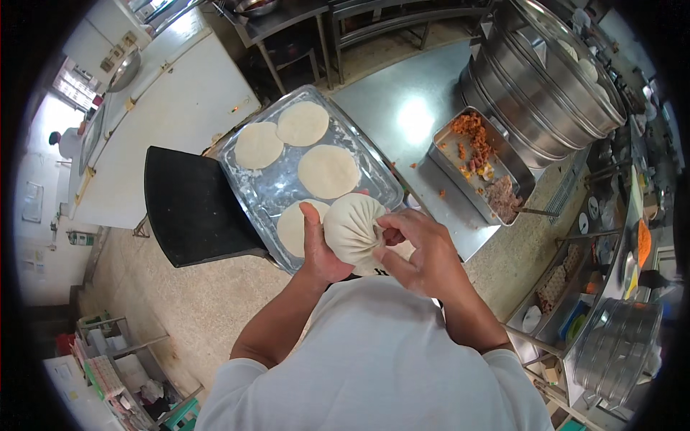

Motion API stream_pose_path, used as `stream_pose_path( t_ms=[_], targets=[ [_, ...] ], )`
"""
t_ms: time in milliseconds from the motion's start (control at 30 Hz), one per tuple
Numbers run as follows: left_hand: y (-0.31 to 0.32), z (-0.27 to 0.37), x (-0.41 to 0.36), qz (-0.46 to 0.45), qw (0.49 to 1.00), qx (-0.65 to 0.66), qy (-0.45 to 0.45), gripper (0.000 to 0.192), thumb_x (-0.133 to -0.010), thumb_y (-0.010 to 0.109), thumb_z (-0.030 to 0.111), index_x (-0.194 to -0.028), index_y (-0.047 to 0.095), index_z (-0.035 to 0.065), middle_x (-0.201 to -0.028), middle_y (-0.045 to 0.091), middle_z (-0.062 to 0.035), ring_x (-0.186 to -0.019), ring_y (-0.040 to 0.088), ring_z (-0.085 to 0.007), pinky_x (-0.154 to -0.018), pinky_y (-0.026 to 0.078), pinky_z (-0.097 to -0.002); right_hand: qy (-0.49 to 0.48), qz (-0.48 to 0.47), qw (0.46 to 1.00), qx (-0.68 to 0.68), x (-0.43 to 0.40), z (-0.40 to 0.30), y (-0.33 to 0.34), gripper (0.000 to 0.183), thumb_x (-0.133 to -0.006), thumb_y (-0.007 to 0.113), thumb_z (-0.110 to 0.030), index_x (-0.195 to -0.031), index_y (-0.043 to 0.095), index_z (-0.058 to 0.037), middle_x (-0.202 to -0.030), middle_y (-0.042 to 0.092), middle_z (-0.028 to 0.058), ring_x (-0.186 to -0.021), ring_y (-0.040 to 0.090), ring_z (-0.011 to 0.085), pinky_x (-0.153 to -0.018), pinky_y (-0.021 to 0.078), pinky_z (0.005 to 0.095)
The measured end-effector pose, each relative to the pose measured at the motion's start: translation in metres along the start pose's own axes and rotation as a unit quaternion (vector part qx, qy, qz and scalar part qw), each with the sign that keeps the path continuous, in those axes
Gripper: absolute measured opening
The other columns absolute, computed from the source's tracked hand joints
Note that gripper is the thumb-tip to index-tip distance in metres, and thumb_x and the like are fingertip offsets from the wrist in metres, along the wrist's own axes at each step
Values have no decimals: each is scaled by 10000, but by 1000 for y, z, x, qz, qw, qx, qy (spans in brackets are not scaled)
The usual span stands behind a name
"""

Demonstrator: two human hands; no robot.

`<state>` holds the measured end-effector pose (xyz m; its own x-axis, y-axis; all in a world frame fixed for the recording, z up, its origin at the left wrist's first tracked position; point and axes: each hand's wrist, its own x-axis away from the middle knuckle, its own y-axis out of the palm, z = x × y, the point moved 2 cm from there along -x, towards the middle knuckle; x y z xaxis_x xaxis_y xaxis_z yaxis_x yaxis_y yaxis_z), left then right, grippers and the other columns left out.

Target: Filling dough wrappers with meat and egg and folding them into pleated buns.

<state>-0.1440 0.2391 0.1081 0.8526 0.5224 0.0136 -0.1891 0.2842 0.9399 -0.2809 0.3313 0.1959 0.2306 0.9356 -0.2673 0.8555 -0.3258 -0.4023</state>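
Note:
A pleated stuffed bun [351, 226] of pale dough rests in my left hand [322, 250], whose thumb stands up along its side. My right hand [420, 245] pinches the gathered top of the pleats between thumb and fingers. Just beyond, a floured metal tray [277, 186] carries several flat dough rounds [329, 171], one partly hidden behind my left thumb. To the right, a deep steel pan [458, 180] holds orange chopped filling [473, 134] at its far end and a pinkish ground-meat filling [504, 196] at its near end. A thin handle sticks out over its rim.
A steel table [377, 91] bears the pan and a tall stack of steel steamers [533, 91] with buns in the top tier. A black chair [199, 207] stands left of the tray, by a white chest freezer [172, 113]. Shelves [560, 291] line the right. A person is far left.

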Motion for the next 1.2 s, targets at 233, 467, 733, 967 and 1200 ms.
stream_pose_path(
  t_ms=[233, 467, 733, 967, 1200],
  targets=[
    [-17, 21, 8, 23, 998, 62, -1, 1026, -843, 337, 857, -1427, 404, 15, -1306, 561, -154, -1213, 561, -287, -1045, 441, -471, -50, 3, 995, 83, -16, 3, 48, 260, -704, 671, 43, -943, 576, 9, -774, 560, 142, -696, 578, 348, -640, 484, 431],
    [-19, 32, 19, 12, 988, 140, -69, 970, -858, 330, 845, -1409, 459, 57, -1326, 567, -126, -1244, 543, -279, -1037, 443, -464, -148, 14, 980, 135, -21, -9, 64, 299, -699, 668, 43, -979, 576, -5, -827, 579, 151, -751, 600, 355, -701, 509, 448],
    [-24, 27, 11, -88, 975, 191, -74, 967, -860, 314, 847, -1401, 466, 61, -1346, 560, -145, -1214, 567, -293, -1011, 463, -479, -182, -41, 962, 201, -38, -16, 56, 213, -758, 700, 33, -932, 586, -15, -784, 565, 143, -684, 569, 349, -645, 478, 441],
    [-4, 7, -8, 96, 985, 142, -30, 963, -853, 344, 847, -1416, 455, 74, -1358, 545, -155, -1243, 540, -305, -1010, 467, -479, -89, -2, 981, 173, -18, 0, 29, 175, -798, 687, 24, -929, 574, -5, -814, 610, 158, -778, 632, 368, -728, 527, 431],
    [23, -23, -15, -79, 984, 160, -4, 939, -844, 340, 857, -1421, 475, 129, -1401, 515, -160, -1281, 520, -334, -1069, 421, -509, -169, 4, 978, 126, 5, -8, -39, 250, -729, 697, 77, -955, 627, -2, -844, 638, 134, -775, 645, 335, -712, 531, 413]
  ],
)
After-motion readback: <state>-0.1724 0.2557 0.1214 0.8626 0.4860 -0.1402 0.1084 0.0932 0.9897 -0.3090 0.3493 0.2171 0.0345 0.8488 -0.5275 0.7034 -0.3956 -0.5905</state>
